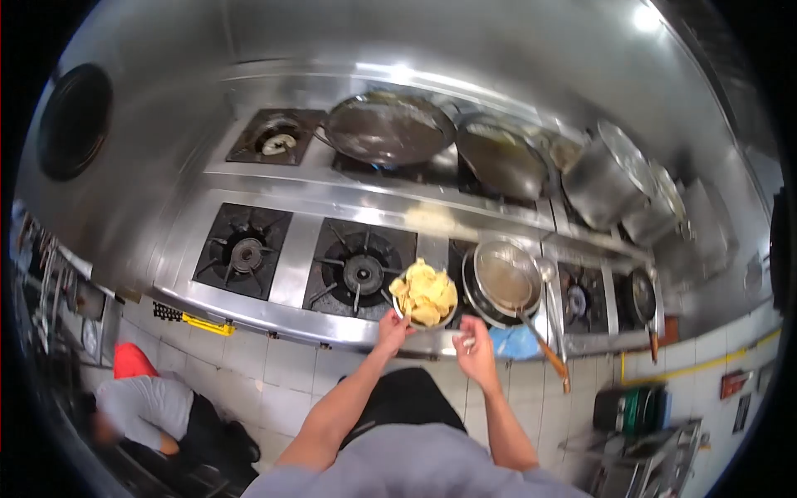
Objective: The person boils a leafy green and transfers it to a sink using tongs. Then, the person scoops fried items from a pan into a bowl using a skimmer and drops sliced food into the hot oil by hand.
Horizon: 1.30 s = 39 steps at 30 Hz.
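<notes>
My left hand [396,329] grips the rim of a round bowl [432,326] filled with yellow, chip-like pieces [425,295]. The bowl is held over the front edge of the stove, before a gas burner [363,272]. To its right is my right hand [475,347], apart from the bowl, with its fingers curled together. Something small and pale may be between those fingers; I cannot make out what. Close beyond this hand a strainer [504,275] with a wooden handle rests over a dark pan, its handle reaching toward me. A blue cloth-like thing [515,342] lies beneath it.
Large woks [388,131] stand on the back burners, with tall metal pots [610,178] at the right. A ladle [548,272] lies beside the strainer. On the floor side at left, another person [154,407] is bent low. Dark bins [631,408] stand at right.
</notes>
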Tool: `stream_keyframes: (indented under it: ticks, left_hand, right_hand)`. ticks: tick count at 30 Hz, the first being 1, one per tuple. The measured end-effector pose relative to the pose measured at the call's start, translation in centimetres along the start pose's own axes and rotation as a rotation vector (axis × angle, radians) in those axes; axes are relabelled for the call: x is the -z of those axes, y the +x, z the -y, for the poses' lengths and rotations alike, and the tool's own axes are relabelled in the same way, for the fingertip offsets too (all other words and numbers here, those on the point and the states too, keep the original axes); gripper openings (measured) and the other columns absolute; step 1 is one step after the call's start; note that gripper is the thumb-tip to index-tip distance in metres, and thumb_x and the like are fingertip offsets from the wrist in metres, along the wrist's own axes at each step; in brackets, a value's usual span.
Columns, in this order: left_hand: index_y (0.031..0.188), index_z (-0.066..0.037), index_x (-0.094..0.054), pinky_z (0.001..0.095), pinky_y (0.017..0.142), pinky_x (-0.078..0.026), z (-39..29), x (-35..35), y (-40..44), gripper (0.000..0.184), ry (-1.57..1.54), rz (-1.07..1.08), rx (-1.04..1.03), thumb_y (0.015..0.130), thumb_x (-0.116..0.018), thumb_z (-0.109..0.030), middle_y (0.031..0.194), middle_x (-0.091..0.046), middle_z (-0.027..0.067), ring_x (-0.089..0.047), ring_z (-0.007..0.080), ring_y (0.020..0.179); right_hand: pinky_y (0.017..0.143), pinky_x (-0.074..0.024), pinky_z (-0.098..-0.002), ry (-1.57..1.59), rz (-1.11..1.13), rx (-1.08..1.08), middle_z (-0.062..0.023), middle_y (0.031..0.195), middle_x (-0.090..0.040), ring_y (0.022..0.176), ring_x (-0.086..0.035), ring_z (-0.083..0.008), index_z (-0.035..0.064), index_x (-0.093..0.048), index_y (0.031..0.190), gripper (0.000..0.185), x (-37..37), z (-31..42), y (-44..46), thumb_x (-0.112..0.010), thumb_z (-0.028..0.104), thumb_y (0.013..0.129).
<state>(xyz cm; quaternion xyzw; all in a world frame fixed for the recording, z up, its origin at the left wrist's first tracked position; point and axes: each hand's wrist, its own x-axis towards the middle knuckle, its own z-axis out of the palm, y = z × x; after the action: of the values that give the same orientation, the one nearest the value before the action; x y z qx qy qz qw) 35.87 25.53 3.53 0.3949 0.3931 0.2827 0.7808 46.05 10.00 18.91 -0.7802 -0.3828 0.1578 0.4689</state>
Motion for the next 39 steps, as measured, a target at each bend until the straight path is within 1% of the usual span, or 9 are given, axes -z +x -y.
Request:
stream_keyframes:
  ticks: [6, 7, 8, 10, 13, 17, 25, 33, 39]
  left_hand:
    - [0.094, -0.002, -0.053, 0.0250, 0.063, -0.057, -3.8, 1.4, -1.0, 0.004, 0.027, 0.093, 0.041, 0.091, -0.056, -0.004, 0.086, -0.061, 0.0042, -0.060, 0.0096, 0.075]
    - [0.094, -0.002, -0.053, 0.0247, 0.063, -0.056, -5.5, 1.3, -1.5, 0.004, 0.034, 0.103, 0.030, 0.091, -0.056, -0.004, 0.087, -0.061, 0.0043, -0.060, 0.0093, 0.075]
    - [0.094, -0.002, -0.053, 0.0243, 0.063, -0.056, -7.0, 1.3, -1.7, 0.004, 0.041, 0.113, 0.014, 0.091, -0.055, -0.004, 0.088, -0.062, 0.0045, -0.060, 0.0090, 0.075]
    - [0.094, -0.003, -0.053, 0.0243, 0.064, -0.056, -9.6, 1.6, -1.7, 0.004, 0.044, 0.125, -0.017, 0.091, -0.055, -0.004, 0.089, -0.062, 0.0044, -0.060, 0.0087, 0.074]
    - [0.094, -0.003, -0.053, 0.0244, 0.064, -0.056, -13.5, 1.7, -1.5, 0.004, 0.085, 0.154, -0.021, 0.092, -0.055, -0.005, 0.089, -0.062, 0.0041, -0.061, 0.0087, 0.074]
    - [0.091, -0.005, -0.053, 0.0255, 0.064, -0.057, -17.2, 1.9, -0.6, 0.004, 0.093, 0.136, -0.079, 0.091, -0.057, -0.005, 0.084, -0.063, 0.0043, -0.063, 0.0103, 0.074]
    - [0.085, -0.004, -0.051, 0.0248, 0.061, -0.057, -22.2, 2.4, 1.6, 0.008, 0.063, -0.002, -0.165, 0.089, -0.057, -0.001, 0.080, -0.060, 0.0038, -0.060, 0.0092, 0.070]
    - [0.085, -0.004, -0.051, 0.0263, 0.063, -0.058, -24.5, 2.1, 4.3, 0.007, 0.051, -0.076, -0.231, 0.089, -0.057, -0.003, 0.082, -0.062, 0.0058, -0.064, 0.0119, 0.074]
    - [0.085, -0.003, -0.051, 0.0293, 0.066, -0.058, -25.1, 1.7, 5.6, 0.006, -0.041, -0.084, -0.233, 0.086, -0.055, 0.002, 0.085, -0.064, 0.0085, -0.065, 0.0155, 0.076]
  right_hand:
    - [0.071, -0.0479, -0.0277, -0.071, 0.001, 0.107, -0.0100, 0.102, -0.054, 0.086, -0.054, -0.0169, 0.0031, -0.050, 0.121, 0.050, 0.5, 2.9, 4.6, -0.070, 0.005, 0.075]
    - [0.082, -0.0474, -0.0332, -0.086, 0.035, 0.081, -0.0145, 0.111, -0.053, 0.098, -0.054, -0.0255, 0.0036, -0.049, 0.123, 0.053, 0.6, 3.7, 5.6, -0.072, 0.012, 0.076]
    - [0.082, -0.0474, -0.0332, -0.073, 0.034, 0.084, -0.0145, 0.111, -0.053, 0.098, -0.054, -0.0255, 0.0036, -0.049, 0.123, 0.053, 0.3, 3.9, 7.0, -0.072, 0.012, 0.076]
    - [0.098, -0.0394, -0.0406, -0.207, 0.032, 0.348, -0.0200, 0.129, -0.045, 0.119, -0.046, -0.0349, 0.0057, -0.046, 0.128, 0.063, -0.5, 4.7, 10.3, -0.074, 0.026, 0.076]
    - [0.108, -0.0265, -0.0466, -0.287, 0.148, 0.372, -0.0228, 0.142, -0.033, 0.133, -0.030, -0.0395, 0.0090, -0.043, 0.134, 0.073, -2.6, 6.9, 15.1, -0.073, 0.041, 0.075]
    - [0.109, -0.0227, -0.0499, -0.369, 0.247, 0.518, -0.0224, 0.142, -0.034, 0.132, -0.032, -0.0392, 0.0122, -0.046, 0.134, 0.076, -6.4, 8.7, 19.6, -0.070, 0.052, 0.074]
    - [0.102, -0.0320, -0.0484, -0.217, 0.312, 0.653, -0.0201, 0.130, -0.047, 0.122, -0.043, -0.0367, 0.0081, -0.062, 0.114, 0.061, -9.9, 12.1, 24.1, -0.071, 0.051, 0.072]
    - [0.080, -0.0502, -0.0409, 0.008, 0.150, 0.763, -0.0174, 0.115, -0.053, 0.095, -0.060, -0.0362, 0.0056, -0.064, 0.097, 0.033, -11.5, 14.1, 27.8, -0.074, 0.023, 0.070]
    - [0.077, -0.0496, -0.0402, 0.072, 0.123, 0.706, -0.0144, 0.106, -0.056, 0.090, -0.061, -0.0341, 0.0052, -0.062, 0.090, 0.027, -12.4, 14.5, 30.9, -0.071, 0.013, 0.066]
